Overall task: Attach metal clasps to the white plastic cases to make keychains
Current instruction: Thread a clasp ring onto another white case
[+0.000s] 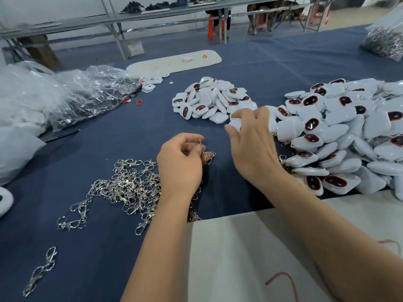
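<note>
My left hand (181,164) pinches a silver metal clasp (204,151) with its small ring up, just above the blue cloth. A heap of loose clasps (128,184) lies left of and under that wrist. My right hand (250,140) reaches forward and grips a white plastic case (236,123) between thumb and fingers at the near edge of a small pile of white cases (213,99). A much larger pile of white cases with dark red-rimmed windows (340,136) fills the right side, some with clasps showing at its left edge.
Crumpled clear plastic bags (72,94) lie at the left. A white oval tray (174,62) sits at the back, a bag of metal parts (383,42) at the far right. A white sheet (250,247) covers the near edge. Stray clasps (41,271) lie near left.
</note>
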Demonstrator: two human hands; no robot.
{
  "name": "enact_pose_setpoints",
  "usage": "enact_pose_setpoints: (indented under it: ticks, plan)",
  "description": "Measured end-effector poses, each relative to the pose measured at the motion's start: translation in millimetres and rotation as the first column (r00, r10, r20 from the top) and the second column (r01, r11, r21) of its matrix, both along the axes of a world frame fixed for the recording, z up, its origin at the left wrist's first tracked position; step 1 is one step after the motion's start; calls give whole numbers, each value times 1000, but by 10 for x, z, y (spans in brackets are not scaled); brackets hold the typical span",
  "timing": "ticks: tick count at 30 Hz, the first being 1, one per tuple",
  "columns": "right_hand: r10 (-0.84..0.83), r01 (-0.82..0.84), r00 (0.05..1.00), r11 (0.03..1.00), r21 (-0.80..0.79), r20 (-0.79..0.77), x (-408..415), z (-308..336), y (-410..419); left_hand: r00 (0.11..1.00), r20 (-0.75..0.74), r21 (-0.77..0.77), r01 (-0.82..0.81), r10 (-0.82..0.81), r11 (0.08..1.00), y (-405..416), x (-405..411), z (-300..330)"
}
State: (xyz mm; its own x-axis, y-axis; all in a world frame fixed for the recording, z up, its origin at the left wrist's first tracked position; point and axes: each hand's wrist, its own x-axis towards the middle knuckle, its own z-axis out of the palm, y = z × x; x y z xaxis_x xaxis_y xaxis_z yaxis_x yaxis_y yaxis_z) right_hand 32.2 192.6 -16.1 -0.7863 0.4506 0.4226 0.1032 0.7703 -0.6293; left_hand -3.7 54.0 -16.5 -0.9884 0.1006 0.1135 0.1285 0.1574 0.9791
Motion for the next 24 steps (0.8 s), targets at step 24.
enact_pose_setpoints:
  ticks: [24]
  plan:
    - [356,-395,918,785,-477,-174,54,-153,-36,988,148,366,-27,-30,930,9,11,45]
